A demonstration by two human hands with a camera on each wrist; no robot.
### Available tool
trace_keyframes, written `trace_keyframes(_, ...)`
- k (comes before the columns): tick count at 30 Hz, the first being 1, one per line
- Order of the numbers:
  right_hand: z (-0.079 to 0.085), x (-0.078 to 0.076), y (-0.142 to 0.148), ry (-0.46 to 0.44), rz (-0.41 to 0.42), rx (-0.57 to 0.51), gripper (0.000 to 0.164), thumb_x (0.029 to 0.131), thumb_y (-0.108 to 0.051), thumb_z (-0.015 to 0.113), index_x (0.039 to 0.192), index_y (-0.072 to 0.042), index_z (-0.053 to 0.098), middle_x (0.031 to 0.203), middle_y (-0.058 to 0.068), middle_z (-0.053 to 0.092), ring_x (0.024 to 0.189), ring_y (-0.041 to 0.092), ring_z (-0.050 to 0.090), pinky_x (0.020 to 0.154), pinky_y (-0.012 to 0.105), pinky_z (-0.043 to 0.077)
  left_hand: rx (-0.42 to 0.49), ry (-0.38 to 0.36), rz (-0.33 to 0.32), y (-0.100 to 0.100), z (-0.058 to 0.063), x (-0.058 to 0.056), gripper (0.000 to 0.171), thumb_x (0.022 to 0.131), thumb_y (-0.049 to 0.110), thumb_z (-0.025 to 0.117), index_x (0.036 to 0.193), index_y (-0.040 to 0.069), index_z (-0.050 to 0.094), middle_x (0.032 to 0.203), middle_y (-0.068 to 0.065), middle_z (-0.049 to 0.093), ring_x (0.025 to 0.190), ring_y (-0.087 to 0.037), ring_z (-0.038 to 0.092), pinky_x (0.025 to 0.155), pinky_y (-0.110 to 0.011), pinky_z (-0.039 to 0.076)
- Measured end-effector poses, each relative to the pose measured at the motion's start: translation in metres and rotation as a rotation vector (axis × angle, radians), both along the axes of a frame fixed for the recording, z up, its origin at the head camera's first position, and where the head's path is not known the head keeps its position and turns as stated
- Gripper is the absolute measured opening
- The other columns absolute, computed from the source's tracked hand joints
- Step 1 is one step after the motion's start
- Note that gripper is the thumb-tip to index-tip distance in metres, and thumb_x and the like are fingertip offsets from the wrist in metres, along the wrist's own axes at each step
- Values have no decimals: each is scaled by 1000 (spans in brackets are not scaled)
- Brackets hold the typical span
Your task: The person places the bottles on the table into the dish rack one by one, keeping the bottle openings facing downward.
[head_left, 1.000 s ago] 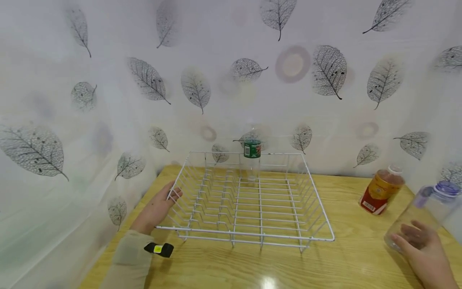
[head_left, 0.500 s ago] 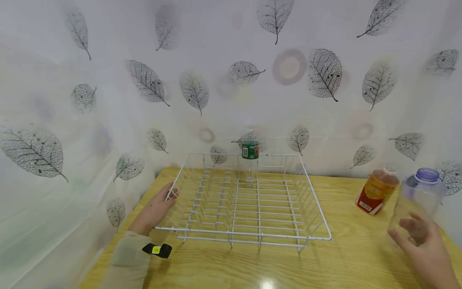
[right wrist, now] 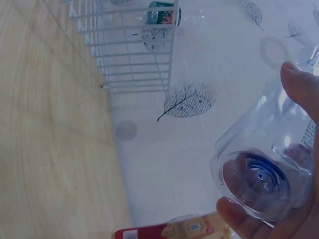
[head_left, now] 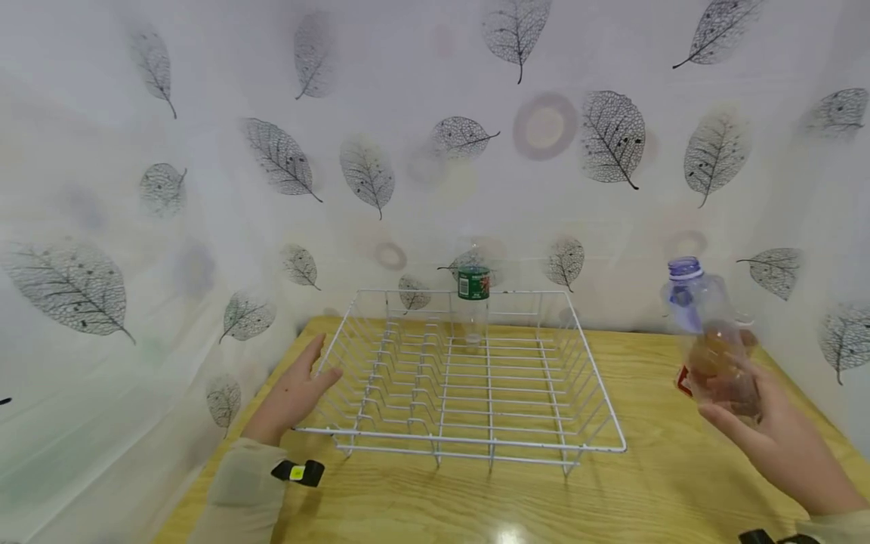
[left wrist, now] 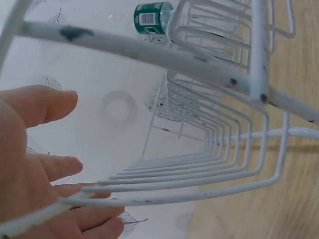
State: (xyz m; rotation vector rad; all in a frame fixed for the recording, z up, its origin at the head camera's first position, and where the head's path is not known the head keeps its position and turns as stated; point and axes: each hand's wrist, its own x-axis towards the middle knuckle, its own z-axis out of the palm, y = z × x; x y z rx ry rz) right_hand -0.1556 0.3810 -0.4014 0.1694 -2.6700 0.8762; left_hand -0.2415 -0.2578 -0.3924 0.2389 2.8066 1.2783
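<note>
Leafy cloth (head_left: 421,75) hangs beyond the left fingers (left wrist: 64,167), spread beside the rack (head_left: 435,437), and right fingers (right wrist: 299,83) wrapped round a clear bottle (right wrist: 266,144), likely light, squashy, best held round its middle.

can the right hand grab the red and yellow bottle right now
Probably not as things stand: the right hand is taken up holding the clear bottle, which in the head view also sits in front of the red and yellow bottle. Freed, that hand could likely get to it.

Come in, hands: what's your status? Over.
Right hand holding clear bottle aloft. Head view: red-and-yellow bottle partly hidden behind it. Left hand empty beside white rack.
</note>
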Motion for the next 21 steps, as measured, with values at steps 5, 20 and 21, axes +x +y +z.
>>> trace_keyframes(5,25,-10,-24,-7,88,78,81,102,-27,64,163,-9,13,125,22,58,92,8,59,62,28,50,-51,117,8,11,7,3,87,102,53,54,165,16,7,167,-18,11,150,-45,15,114,-70,17)
trace_keyframes(20,63,-34,-109,96,276,230,76,92,-34,77,154,-8,40,139,19,57,119,43,58,90,64,49,-281,447,-110,81,42,26,95,92,67,60,164,22,20,169,-5,13,154,-29,12,116,-61,25)
trace_keyframes(21,64,-35,-114,99,275,253,76,92,-34,77,153,-9,42,141,19,56,121,43,57,91,64,48,-302,485,-129,87,44,27,95,91,68,60,164,22,20,168,-7,14,153,-30,13,116,-60,26)
